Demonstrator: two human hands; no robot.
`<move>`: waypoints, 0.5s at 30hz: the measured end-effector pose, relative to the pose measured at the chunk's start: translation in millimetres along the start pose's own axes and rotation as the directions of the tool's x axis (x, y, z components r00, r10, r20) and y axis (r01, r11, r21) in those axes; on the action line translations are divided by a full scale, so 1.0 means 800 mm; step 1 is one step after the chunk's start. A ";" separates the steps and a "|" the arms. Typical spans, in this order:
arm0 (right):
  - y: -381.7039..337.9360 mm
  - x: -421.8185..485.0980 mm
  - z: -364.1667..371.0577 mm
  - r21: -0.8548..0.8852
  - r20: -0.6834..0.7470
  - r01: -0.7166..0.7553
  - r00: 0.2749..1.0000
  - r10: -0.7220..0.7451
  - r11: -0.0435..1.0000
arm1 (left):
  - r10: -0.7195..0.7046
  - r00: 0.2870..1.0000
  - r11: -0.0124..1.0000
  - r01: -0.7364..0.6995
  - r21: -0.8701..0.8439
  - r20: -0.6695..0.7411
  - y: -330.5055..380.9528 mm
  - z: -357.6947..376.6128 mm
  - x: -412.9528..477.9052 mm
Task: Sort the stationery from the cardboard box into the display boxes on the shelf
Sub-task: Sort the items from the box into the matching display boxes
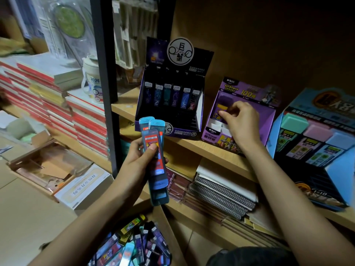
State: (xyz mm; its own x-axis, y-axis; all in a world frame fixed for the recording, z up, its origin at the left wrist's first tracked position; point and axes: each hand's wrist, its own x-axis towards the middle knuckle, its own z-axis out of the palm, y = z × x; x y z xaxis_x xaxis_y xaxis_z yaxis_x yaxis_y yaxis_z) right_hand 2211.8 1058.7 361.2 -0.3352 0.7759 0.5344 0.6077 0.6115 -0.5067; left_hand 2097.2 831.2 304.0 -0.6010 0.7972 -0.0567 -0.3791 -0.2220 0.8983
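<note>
Fingers (143,150) of the left hand (140,156) are wrapped around a small stack of flat blue lead cases (155,162), thumb pressed on the top one's red label; the stack fans out, its rounded ends pointing up toward the shelf (192,146) and down toward the cardboard box (165,223). The right hand (242,121) reaches into the purple display box (269,120), fingertips pinched on a purple-and-yellow case (221,110) at its back row.

That purple box sits at the shelf's front edge, its white dividers bare at the front. Just left of it the black display box (171,100) holds a row of dark upright cases along its back, with its front tiers unfilled. Right of the purple one, the blue display box (317,143) carries pastel-capped cases in green, pink and blue.

Below, at the bottom edge of the view, the cardboard box holds a loose heap of mixed cases (134,246). Spiral notebooks (221,196) fill the lower shelf under the right forearm. Bare shelf board shows between the black and purple boxes.
</note>
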 end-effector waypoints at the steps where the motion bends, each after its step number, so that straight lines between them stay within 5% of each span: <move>1: -0.001 -0.001 0.000 -0.044 0.016 0.003 1.000 -0.002 0.999 | -0.003 1.000 1.000 0.003 -0.007 0.002 0.001 0.000 0.000; 7: -0.014 -0.010 -0.017 -0.288 0.126 0.057 0.992 -0.022 0.956 | -0.002 1.000 1.000 0.002 -0.021 -0.010 0.002 -0.003 0.000; 11: -0.038 -0.048 -0.045 -0.053 0.049 0.112 0.993 -0.110 0.992 | 0.012 1.000 0.999 -0.012 -0.037 -0.020 0.004 -0.007 0.002; 13: -0.062 -0.087 -0.043 0.204 0.329 0.011 0.941 -0.079 0.979 | 0.010 1.000 0.999 -0.010 -0.032 -0.021 0.002 -0.007 0.003; 15: -0.084 -0.126 -0.029 0.324 0.641 -0.133 0.759 -0.114 0.937 | 0.002 0.999 0.999 -0.003 -0.042 -0.041 0.000 -0.005 0.005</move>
State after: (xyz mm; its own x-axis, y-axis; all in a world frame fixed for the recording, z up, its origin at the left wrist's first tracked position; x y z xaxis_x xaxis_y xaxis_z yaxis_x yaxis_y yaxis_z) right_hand 2221.6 935.5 357.3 -0.7849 0.6188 0.0300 0.3809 0.5202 -0.7644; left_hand 2092.4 832.0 301.8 -0.6299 0.7733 -0.0728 -0.4065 -0.2483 0.8793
